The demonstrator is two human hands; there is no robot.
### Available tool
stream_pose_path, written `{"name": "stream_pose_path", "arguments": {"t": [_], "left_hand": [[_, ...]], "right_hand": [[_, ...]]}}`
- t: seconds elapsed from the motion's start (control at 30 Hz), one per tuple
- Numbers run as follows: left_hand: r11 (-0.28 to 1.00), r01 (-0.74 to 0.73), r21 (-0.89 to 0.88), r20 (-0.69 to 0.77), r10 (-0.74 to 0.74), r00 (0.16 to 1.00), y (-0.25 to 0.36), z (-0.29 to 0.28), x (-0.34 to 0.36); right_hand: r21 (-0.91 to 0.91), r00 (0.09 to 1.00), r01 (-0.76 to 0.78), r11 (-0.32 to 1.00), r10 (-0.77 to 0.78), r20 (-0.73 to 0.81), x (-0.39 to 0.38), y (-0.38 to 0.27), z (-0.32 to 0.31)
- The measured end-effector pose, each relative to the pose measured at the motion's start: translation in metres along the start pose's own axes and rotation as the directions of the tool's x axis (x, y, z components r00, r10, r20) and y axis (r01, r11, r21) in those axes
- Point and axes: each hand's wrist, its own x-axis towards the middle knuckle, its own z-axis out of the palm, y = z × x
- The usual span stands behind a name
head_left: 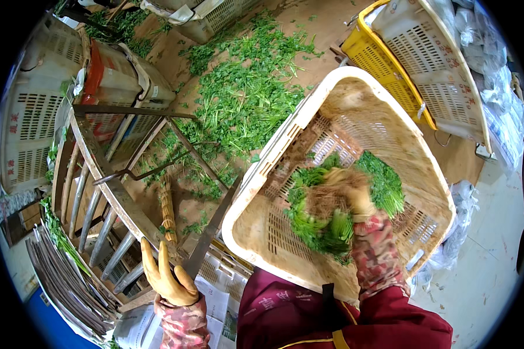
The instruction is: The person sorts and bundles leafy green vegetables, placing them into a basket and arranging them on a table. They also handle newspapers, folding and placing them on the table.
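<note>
Inside a big, dirt-stained cream plastic crate (253,186) lie several bunches of leafy greens that look like coriander (381,180), with tangled brown roots (325,200). My right hand (360,198), in a yellowish glove, reaches into the crate and is closed at the root end of a bunch, slightly blurred. My left hand (172,276), gloved alike, is raised palm up with its fingers apart and nothing in it. It is close to the lower end of a metal rack (116,200); whether it touches the rack I cannot tell.
Loose greens (244,93) cover the brown floor beyond the crate. A yellow crate (378,64) stands at the far right beside a white one (442,70). White crates (35,116) line the left. Clear plastic bags (501,87) heap at the right edge. Cardboard strips (70,285) lie lower left.
</note>
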Motion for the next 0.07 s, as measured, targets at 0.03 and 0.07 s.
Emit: {"name": "stream_pose_path", "arguments": {"t": [0.03, 0.07], "left_hand": [[1.000, -0.004, -0.006, 0.004, 0.004, 1.000, 0.000, 0.001, 0.001], [1.000, -0.009, -0.004, -0.002, 0.009, 1.000, -0.002, 0.002, 0.000]], "right_hand": [[0.040, 0.999, 0.040, 0.998, -0.041, 0.022, -0.002, -0.017, -0.012], [0.148, 1.000, 0.003, 0.989, -0.007, 0.023, -0.011, -0.019, -0.032]]}}
